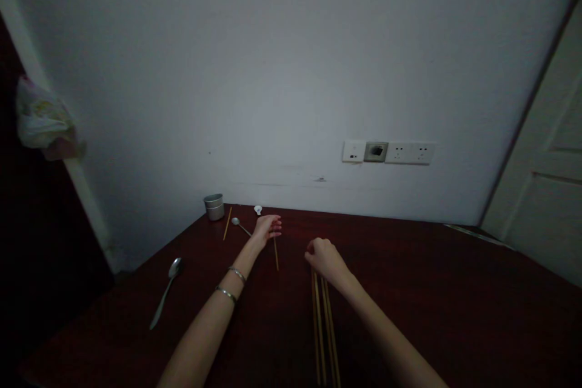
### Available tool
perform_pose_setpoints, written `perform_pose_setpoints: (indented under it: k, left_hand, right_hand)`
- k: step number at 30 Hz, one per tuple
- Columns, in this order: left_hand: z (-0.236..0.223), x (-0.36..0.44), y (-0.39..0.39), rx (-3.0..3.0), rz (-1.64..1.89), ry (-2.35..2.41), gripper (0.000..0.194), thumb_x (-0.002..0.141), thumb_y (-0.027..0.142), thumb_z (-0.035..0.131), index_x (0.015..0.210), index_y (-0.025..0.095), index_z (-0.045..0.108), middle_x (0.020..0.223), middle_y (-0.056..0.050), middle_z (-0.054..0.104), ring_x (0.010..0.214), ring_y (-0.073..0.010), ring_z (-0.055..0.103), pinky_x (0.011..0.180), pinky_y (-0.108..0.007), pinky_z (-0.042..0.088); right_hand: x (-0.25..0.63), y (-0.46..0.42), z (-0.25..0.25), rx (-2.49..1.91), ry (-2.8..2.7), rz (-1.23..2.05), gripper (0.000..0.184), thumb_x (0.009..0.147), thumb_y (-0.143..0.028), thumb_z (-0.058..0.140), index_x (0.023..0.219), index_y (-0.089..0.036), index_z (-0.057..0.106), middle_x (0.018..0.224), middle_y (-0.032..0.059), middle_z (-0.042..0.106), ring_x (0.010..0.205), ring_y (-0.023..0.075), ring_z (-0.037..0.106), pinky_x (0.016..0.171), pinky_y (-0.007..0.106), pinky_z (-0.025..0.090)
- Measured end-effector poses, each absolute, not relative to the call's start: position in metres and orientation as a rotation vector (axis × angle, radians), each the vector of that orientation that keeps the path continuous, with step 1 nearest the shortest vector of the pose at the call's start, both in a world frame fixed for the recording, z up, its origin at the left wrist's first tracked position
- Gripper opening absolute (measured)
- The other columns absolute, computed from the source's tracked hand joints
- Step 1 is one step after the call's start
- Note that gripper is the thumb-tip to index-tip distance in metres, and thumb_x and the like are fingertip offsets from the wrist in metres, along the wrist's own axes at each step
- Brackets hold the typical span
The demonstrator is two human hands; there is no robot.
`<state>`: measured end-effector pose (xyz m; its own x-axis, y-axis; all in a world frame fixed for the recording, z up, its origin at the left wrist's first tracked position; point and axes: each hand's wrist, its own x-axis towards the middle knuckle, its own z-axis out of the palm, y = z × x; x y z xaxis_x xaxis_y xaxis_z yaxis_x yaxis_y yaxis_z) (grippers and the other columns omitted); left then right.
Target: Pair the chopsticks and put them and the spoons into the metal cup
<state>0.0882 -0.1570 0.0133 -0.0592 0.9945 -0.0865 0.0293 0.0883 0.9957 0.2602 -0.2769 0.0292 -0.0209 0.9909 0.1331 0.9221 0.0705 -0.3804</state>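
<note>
My left hand [267,228], with two bangles on its wrist, reaches toward the back of the table. Its fingers curl around the upper part of a thin wooden chopstick [276,257], whose lower end points toward me. Nearer the middle, my right hand [322,254] is closed at the far ends of several chopsticks [319,327], which run side by side toward me. The right fingertips are partly hidden. Just left of my left hand lies a small long-handled spoon [236,222], its handle end hidden by the hand. A white spoon-like piece [257,210] lies behind.
A metal cup [214,207] stands at the back left corner, beside another short wooden stick [228,224]. A larger metal spoon [167,291] lies on the left of the dark red table [409,291]. Behind rises a wall with sockets [388,152]; a plastic bag [43,118] hangs left.
</note>
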Motion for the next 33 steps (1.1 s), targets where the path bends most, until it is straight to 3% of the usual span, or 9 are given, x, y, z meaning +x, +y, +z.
perform_pose_setpoints:
  k: [5,9,12,25,33]
  left_hand:
    - [0.019,0.032,-0.121,1.332,1.163,1.726,0.011,0.071,0.022,0.055,0.077,0.013,0.059,0.070,-0.007,0.063,0.062,-0.0158,0.061,0.053,-0.023,0.047]
    - [0.018,-0.020,-0.098,1.489,1.045,2.112,0.006,0.067,0.016,0.058,0.071,0.013,0.061,0.083,-0.012,0.065,0.087,-0.0253,0.060,0.065,-0.027,0.046]
    - [0.013,-0.046,-0.088,1.600,0.915,2.318,0.008,0.068,0.015,0.058,0.074,0.013,0.062,0.094,-0.016,0.063,0.097,-0.0276,0.056,0.073,-0.030,0.044]
    - [-0.006,-0.075,-0.050,1.822,0.390,2.520,0.021,0.075,0.021,0.052,0.090,0.012,0.062,0.100,-0.019,0.061,0.096,-0.0313,0.057,0.075,-0.037,0.045]
    - [-0.013,-0.078,-0.043,1.780,0.357,2.571,0.023,0.076,0.025,0.051,0.091,0.012,0.063,0.100,-0.020,0.061,0.096,-0.0303,0.057,0.073,-0.035,0.046]
  right_hand:
    - [0.245,-0.237,0.019,-1.793,-2.062,0.316,0.021,0.073,-0.022,0.051,0.088,-0.015,0.064,0.091,0.0103,0.065,0.089,0.0196,0.061,0.071,0.022,0.040]
    - [0.231,-0.217,0.010,-1.764,-2.101,0.333,0.021,0.073,-0.019,0.050,0.088,-0.015,0.064,0.091,0.0109,0.065,0.087,0.0191,0.061,0.071,0.022,0.041]
    - [0.219,-0.207,0.006,-1.750,-2.135,0.323,0.019,0.073,-0.019,0.049,0.083,-0.014,0.065,0.087,0.0121,0.066,0.084,0.0201,0.062,0.068,0.023,0.042]
    - [0.177,-0.177,-0.009,-1.815,-2.290,0.300,0.036,0.074,-0.040,0.050,0.093,-0.013,0.065,0.094,0.0162,0.065,0.086,0.0282,0.062,0.068,0.035,0.048]
    - [0.168,-0.169,-0.014,-1.852,-2.358,0.224,0.036,0.080,-0.038,0.043,0.092,-0.013,0.067,0.092,0.0160,0.066,0.086,0.0280,0.063,0.069,0.036,0.049]
